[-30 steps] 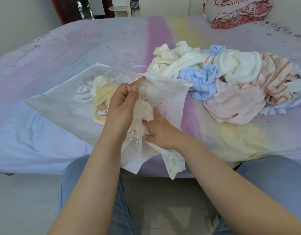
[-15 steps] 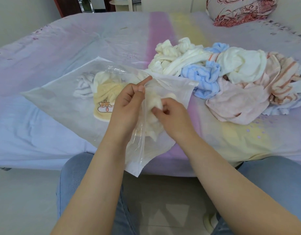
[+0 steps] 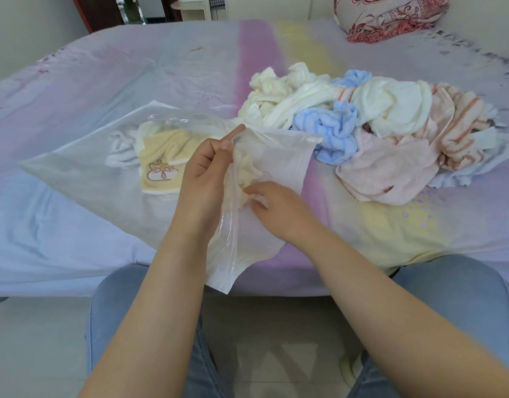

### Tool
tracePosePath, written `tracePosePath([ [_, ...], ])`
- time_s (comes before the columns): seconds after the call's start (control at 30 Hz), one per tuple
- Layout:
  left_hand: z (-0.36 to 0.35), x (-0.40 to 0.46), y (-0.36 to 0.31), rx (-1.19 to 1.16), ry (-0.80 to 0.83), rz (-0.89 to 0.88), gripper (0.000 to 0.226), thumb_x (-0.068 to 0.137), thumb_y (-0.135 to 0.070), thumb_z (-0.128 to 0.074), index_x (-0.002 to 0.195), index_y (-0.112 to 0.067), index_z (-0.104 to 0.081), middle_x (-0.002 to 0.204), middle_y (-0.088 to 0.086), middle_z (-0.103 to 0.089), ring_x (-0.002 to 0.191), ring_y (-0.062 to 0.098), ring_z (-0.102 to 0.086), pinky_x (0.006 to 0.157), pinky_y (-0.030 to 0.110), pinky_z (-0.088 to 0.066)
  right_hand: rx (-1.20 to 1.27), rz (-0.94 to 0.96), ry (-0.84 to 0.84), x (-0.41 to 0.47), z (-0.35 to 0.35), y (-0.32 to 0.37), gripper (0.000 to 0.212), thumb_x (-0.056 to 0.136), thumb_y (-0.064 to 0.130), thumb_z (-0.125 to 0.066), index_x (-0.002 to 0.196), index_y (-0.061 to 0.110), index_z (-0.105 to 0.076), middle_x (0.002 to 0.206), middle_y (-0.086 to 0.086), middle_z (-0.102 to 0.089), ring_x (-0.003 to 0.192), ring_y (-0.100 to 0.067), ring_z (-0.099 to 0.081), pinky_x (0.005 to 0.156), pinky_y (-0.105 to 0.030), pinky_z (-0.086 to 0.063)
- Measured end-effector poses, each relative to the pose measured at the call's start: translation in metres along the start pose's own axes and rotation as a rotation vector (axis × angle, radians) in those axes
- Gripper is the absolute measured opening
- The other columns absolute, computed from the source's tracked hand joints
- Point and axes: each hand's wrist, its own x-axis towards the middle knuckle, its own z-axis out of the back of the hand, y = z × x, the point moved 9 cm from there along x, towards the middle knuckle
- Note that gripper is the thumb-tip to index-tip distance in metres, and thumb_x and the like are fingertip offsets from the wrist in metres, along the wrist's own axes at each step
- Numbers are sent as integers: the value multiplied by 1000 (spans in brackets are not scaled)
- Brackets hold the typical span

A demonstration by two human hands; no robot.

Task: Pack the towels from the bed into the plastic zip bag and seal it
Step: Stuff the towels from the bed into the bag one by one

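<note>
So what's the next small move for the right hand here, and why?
Probably push the cream towel deeper into the zip bag: the right hand has it just inside the mouth, which the left hand holds open, and a towel pile waits.

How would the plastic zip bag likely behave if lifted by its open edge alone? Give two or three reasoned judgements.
The plastic zip bag would probably sag: its film droops where the left hand pinches the edge. It looks light, holding only a few towels such as the yellow towel. The glossy film may be slippery.
</note>
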Motion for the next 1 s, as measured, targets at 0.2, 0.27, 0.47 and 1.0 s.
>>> tracePosePath([
  [0.2, -27, -4, -1, 18, 28, 41, 29, 102, -11, -39, 74, -12, -41, 135, -5, -58, 78, -17, -62, 58, 1, -44, -166, -296, -652, -51, 113, -100, 33, 85, 21, -59, 118, 27, -59, 142, -3, -45, 134, -28, -37, 108, -41, -29],
  [0.27, -29, -4, -1, 7, 22, 42, 28, 102, -10, -39, 74, -12, -42, 135, -4, -58, 75, -15, -63, 57, 2, -44, -261, -533, -555, -43, 127, -142, 64, 81, 28, -64, 139, 32, -38, 159, -8, -6, 146, -36, -6, 114, -54, -10],
  [0.47, -22, -3, 5, 7, 17, 48, 24, 101, -12, -40, 79, -11, -46, 132, -9, -60, 101, -8, -62, 64, 8, -48, -193, -581, -522, -38, 129, -178, 52, 82, 15, -54, 134, 17, -47, 136, -21, -41, 118, -43, -46, 99, -45, -37],
  [1.0, -20, -3, 1, -23, -10, 36, 20, 102, -14, -41, 84, -7, -48, 131, -8, -62, 105, -8, -61, 66, 7, -48, 66, -403, -186, -75, 84, -77, 26, 87, 44, -56, 111, 32, -53, 85, 14, -57, 91, -19, -61, 76, -32, -43],
])
